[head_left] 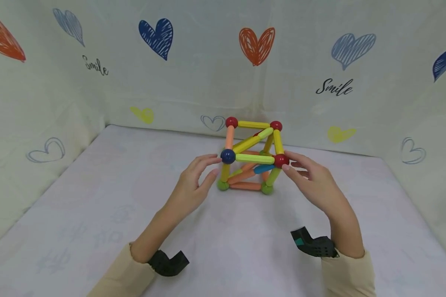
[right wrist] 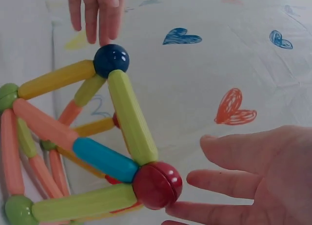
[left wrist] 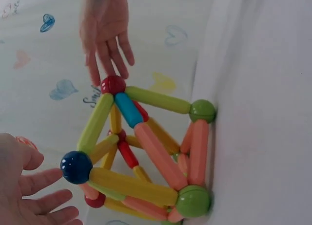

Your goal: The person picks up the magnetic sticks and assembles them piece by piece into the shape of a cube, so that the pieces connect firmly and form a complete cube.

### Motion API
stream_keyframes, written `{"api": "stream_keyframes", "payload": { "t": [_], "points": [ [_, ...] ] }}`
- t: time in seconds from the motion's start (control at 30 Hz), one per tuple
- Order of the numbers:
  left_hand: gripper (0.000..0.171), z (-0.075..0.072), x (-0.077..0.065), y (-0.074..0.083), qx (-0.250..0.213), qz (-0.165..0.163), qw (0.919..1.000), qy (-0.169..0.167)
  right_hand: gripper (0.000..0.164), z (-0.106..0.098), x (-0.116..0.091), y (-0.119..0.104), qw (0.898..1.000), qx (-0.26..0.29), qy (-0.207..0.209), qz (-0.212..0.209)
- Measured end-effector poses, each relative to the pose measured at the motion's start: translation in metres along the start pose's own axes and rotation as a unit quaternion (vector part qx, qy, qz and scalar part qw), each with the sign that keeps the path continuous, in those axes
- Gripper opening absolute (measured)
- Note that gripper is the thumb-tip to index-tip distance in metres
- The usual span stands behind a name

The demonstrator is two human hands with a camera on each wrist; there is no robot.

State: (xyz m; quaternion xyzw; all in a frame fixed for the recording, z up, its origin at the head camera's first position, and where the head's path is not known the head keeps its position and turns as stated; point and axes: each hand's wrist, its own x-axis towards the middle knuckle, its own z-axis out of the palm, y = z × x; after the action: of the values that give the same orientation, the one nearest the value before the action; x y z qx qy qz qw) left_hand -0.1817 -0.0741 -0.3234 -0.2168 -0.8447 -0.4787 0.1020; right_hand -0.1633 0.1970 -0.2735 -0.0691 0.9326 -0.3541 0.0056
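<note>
A cube-like frame of magnetic-looking rods and balls stands on the table. A dark blue ball (head_left: 228, 156) forms its near upper left corner and a red ball (head_left: 281, 161) the near upper right. Between them runs a lime rod (head_left: 254, 158). Green balls (head_left: 266, 188) sit at the bottom corners. A diagonal of a salmon and a blue rod (right wrist: 105, 159) crosses the near face. My left hand (head_left: 193, 179) is beside the blue ball, fingertips right at it. On the other side, my right hand (head_left: 314, 181) has relaxed, spread fingers close around the red ball.
The frame stands on a white-covered table (head_left: 223, 247), near its back edge. Behind it hangs a pale cloth backdrop (head_left: 208, 74) printed with hearts and "Smile". Black wrist devices (head_left: 167, 263) are worn at both cuffs.
</note>
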Motion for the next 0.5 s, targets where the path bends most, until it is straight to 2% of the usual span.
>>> {"api": "stream_keyframes", "payload": {
  "t": [0.2,0.3,0.43,0.5],
  "points": [
    [0.037,-0.005,-0.005,0.004,0.062,-0.025,0.9972,-0.033,0.059,-0.001,-0.007,0.013,0.998,-0.058,0.008,-0.022],
    [0.039,-0.008,-0.008,0.001,0.106,-0.022,0.9928,-0.052,0.06,0.003,-0.009,0.025,0.995,-0.089,0.01,-0.034],
    [0.042,-0.012,-0.012,-0.008,0.194,0.019,0.9776,-0.08,0.062,0.009,-0.012,0.044,0.988,-0.148,0.01,-0.053],
    [0.045,-0.015,-0.013,-0.014,0.236,0.042,0.9665,-0.093,0.063,0.012,-0.014,0.054,0.977,-0.199,0.01,-0.071]
  ]
}}
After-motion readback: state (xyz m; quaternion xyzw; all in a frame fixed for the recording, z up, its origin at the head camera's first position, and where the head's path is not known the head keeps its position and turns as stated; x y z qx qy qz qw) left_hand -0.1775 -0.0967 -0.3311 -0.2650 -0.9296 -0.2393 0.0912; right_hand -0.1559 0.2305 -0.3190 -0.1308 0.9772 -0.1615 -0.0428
